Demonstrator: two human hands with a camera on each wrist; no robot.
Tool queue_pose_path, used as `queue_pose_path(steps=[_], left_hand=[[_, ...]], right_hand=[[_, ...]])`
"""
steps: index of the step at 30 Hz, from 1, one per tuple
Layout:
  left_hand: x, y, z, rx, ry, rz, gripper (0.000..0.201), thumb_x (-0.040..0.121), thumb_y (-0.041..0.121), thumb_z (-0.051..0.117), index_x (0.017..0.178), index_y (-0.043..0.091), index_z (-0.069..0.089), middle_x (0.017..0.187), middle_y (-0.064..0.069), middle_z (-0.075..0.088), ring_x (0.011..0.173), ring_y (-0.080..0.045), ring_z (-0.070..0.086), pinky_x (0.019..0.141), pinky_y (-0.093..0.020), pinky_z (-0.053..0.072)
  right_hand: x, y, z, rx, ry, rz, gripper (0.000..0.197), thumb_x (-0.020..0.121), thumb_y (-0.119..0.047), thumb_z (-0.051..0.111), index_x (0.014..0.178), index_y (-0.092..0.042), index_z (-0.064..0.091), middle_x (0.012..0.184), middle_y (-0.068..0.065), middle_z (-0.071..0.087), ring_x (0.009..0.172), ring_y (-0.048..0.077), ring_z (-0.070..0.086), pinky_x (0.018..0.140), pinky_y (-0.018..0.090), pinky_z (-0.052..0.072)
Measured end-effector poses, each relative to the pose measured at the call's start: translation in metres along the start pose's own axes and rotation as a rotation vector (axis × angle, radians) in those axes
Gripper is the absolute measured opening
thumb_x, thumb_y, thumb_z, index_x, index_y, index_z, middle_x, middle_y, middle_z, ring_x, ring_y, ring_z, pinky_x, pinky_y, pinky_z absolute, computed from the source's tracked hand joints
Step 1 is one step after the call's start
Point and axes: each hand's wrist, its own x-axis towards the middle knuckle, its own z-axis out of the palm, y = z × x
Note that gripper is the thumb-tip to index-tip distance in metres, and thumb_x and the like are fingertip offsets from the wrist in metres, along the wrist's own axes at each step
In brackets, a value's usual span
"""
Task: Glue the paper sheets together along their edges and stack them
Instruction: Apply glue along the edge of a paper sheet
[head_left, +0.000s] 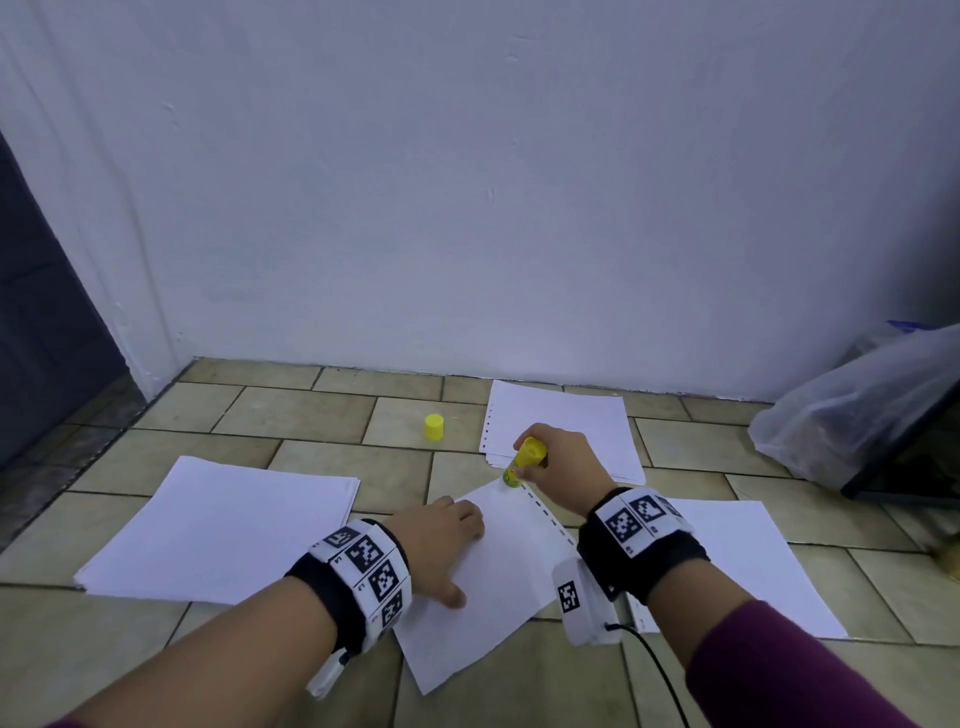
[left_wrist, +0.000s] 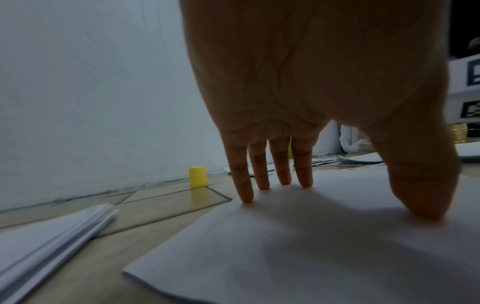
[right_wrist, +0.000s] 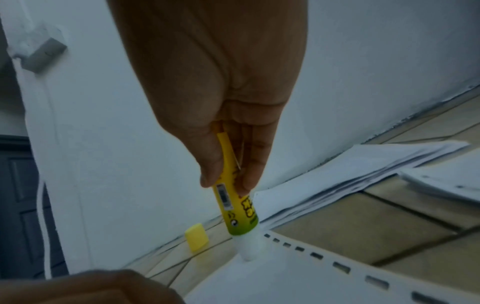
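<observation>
At the far corner of the angled paper sheet (head_left: 483, 582), the glue stick (head_left: 524, 462) stands nearly upright with its white tip touching the paper just beside the row of punched holes (right_wrist: 340, 267). The right hand (head_left: 561, 467) pinches the yellow barrel between thumb and curled fingers, so the grip on that side is closed round the stick. The left hand (head_left: 441, 545) lies flat on the same sheet, nearer the person, its fingers (left_wrist: 244, 185) straight and slightly spread, the tips and thumb pressing the paper to the tiled floor (head_left: 291, 415).

What the next stroke turns on, I judge, is the perforated edge: it runs from the stick's tip back toward the person and to the right, passing under the right wrist. Drawing the stick along that line means pulling toward the body, while the left hand pins the sheet from the opposite side of that edge.

Other paper lies around: a stack (head_left: 218, 525) to the left, another pile (head_left: 566, 426) behind the right hand, and more sheets (head_left: 743, 561) to the right. The yellow cap (head_left: 434, 427) stands apart on the floor, closer to the wall.
</observation>
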Motion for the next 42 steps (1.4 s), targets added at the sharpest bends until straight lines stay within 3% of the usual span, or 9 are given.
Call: queue_pose_path(steps=[6, 14, 19, 21, 24, 28, 33, 38, 42], left_hand=[[0.001, 0.0, 0.0, -0.016, -0.008, 0.0, 0.075, 0.083, 0.044, 0.068, 0.141, 0.014, 0.033, 0.15, -0.001, 0.027, 0.129, -0.022, 0.033, 0.105, -0.035, 0.036], [0.002, 0.0, -0.004, -0.006, -0.04, 0.005, 0.07, 0.084, 0.04, 0.069, 0.139, 0.013, 0.034, 0.148, -0.002, 0.029, 0.129, -0.022, 0.034, 0.105, -0.036, 0.035], [0.001, -0.002, -0.001, 0.038, -0.014, 0.013, 0.055, 0.092, 0.018, 0.06, 0.14, 0.014, 0.034, 0.148, -0.001, 0.028, 0.13, -0.021, 0.033, 0.102, -0.034, 0.036], [-0.001, -0.003, 0.0, 0.065, -0.008, 0.006, 0.06, 0.092, 0.018, 0.06, 0.143, 0.019, 0.03, 0.148, -0.002, 0.028, 0.13, -0.021, 0.033, 0.101, -0.035, 0.039], [-0.008, -0.004, 0.0, 0.062, -0.018, -0.033, 0.07, 0.089, 0.04, 0.061, 0.147, 0.027, 0.024, 0.139, -0.004, 0.032, 0.127, -0.022, 0.036, 0.096, -0.037, 0.041], [-0.014, -0.005, 0.005, 0.07, 0.049, -0.043, 0.074, 0.081, 0.057, 0.062, 0.136, 0.014, 0.036, 0.139, -0.005, 0.028, 0.126, -0.021, 0.032, 0.095, -0.036, 0.041], [-0.01, -0.005, 0.013, 0.01, 0.071, -0.087, 0.072, 0.085, 0.058, 0.057, 0.136, 0.012, 0.036, 0.144, -0.003, 0.028, 0.129, -0.02, 0.03, 0.099, -0.039, 0.04], [-0.004, -0.009, 0.011, -0.002, 0.069, -0.127, 0.072, 0.085, 0.054, 0.06, 0.139, 0.013, 0.034, 0.144, -0.005, 0.03, 0.133, -0.022, 0.031, 0.102, -0.039, 0.039], [-0.002, -0.013, 0.017, -0.052, 0.082, -0.119, 0.073, 0.083, 0.055, 0.062, 0.135, 0.012, 0.034, 0.144, -0.004, 0.029, 0.131, -0.022, 0.03, 0.102, -0.04, 0.038]], right_hand=[[0.004, -0.001, -0.014, -0.166, -0.117, -0.03, 0.026, 0.084, -0.018, 0.069, 0.109, -0.018, 0.061, 0.114, 0.008, 0.061, 0.1, 0.02, 0.055, 0.077, 0.024, 0.043], [-0.036, 0.008, -0.043, -0.357, -0.343, -0.112, 0.026, 0.083, -0.018, 0.071, 0.108, -0.021, 0.063, 0.1, -0.002, 0.057, 0.09, 0.011, 0.047, 0.076, 0.023, 0.041], [-0.048, 0.012, -0.052, -0.397, -0.401, -0.101, 0.024, 0.081, -0.017, 0.072, 0.104, -0.022, 0.065, 0.103, 0.0, 0.061, 0.09, 0.015, 0.053, 0.08, 0.029, 0.049], [-0.048, 0.012, -0.055, -0.381, -0.38, -0.09, 0.021, 0.08, -0.018, 0.072, 0.099, -0.024, 0.064, 0.098, -0.002, 0.06, 0.089, 0.016, 0.058, 0.075, 0.026, 0.05], [-0.043, 0.012, -0.059, -0.279, -0.259, -0.071, 0.019, 0.077, -0.019, 0.074, 0.091, -0.023, 0.062, 0.094, -0.002, 0.061, 0.081, 0.014, 0.059, 0.075, 0.03, 0.054], [-0.034, 0.008, -0.057, -0.15, -0.092, -0.043, 0.022, 0.076, -0.021, 0.075, 0.093, -0.012, 0.066, 0.093, 0.003, 0.065, 0.078, 0.017, 0.062, 0.073, 0.03, 0.055], [-0.022, 0.001, -0.038, -0.064, -0.013, -0.041, 0.023, 0.077, -0.019, 0.075, 0.098, -0.014, 0.065, 0.098, 0.002, 0.063, 0.085, 0.016, 0.057, 0.063, 0.018, 0.042], [-0.011, -0.006, -0.014, -0.029, -0.022, -0.043, 0.026, 0.079, -0.017, 0.072, 0.103, -0.014, 0.065, 0.106, 0.004, 0.064, 0.091, 0.013, 0.052, 0.07, 0.019, 0.038], [-0.002, -0.011, 0.008, -0.014, -0.022, -0.055, 0.027, 0.081, -0.015, 0.07, 0.107, -0.013, 0.064, 0.108, 0.007, 0.064, 0.1, 0.02, 0.056, 0.074, 0.02, 0.038]])
